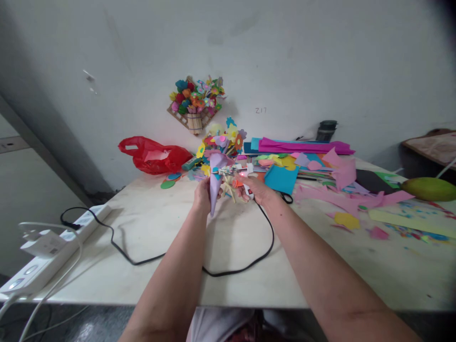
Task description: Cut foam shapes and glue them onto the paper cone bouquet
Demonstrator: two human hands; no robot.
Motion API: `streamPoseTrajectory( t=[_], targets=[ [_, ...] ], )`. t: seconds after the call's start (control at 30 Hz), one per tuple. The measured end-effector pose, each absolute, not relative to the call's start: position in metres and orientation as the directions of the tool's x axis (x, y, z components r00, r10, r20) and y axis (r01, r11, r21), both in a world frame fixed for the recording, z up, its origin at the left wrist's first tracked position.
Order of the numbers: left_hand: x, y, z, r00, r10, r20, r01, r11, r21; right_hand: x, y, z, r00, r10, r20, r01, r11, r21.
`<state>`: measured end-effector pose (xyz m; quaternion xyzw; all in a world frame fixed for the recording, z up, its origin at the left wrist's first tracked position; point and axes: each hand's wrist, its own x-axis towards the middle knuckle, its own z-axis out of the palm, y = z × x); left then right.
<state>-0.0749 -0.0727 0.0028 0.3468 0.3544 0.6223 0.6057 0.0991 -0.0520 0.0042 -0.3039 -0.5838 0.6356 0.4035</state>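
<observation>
My left hand (201, 194) is closed round a lilac paper cone (215, 182) that holds a bunch of coloured paper flowers (223, 140). Just to its right, my right hand (257, 188) grips a glue gun (245, 181) whose tip, lit by a small red light, points at the top of the cone. The gun's black cord (235, 271) loops across the pale table (142, 228) to a white power strip (46, 259) at the left edge.
A red plastic bag (155, 155) lies at the back left. A finished flower basket (195, 103) hangs on the wall. Sheets and scraps of coloured paper (313, 159), black scissors (285, 196) and a green mango (429, 188) cover the right side.
</observation>
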Motion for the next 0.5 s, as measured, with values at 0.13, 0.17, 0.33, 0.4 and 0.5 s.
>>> streamPoseTrajectory(
  t=[0.13, 0.17, 0.33, 0.4, 0.5],
  targets=[
    [-0.074, -0.0736, 0.0032, -0.03, 1.0, -0.001, -0.514, -0.015, 0.858, 0.0978, -0.0524, 0.0032, -0.474, 0.876, 0.093, -0.134, 0.032, -0.99],
    [-0.0738, -0.0739, 0.0034, -0.027, 1.0, -0.006, -0.514, -0.009, 0.858, 0.0976, -0.0527, 0.0033, -0.471, 0.878, 0.086, -0.133, 0.025, -0.991],
    [-0.0738, -0.0736, 0.0033, -0.027, 1.0, -0.013, -0.511, -0.002, 0.86, 0.0989, -0.0543, 0.006, -0.49, 0.871, 0.04, -0.175, -0.054, -0.983],
    [-0.0742, -0.073, 0.0026, -0.033, 0.999, -0.002, -0.508, -0.015, 0.861, 0.1004, -0.054, 0.0067, -0.483, 0.875, 0.043, -0.216, -0.072, -0.974],
    [-0.0749, -0.072, 0.0015, -0.034, 0.999, 0.012, -0.5, -0.028, 0.865, 0.1019, -0.0522, 0.0057, -0.47, 0.881, 0.062, -0.216, -0.047, -0.975]
  ],
)
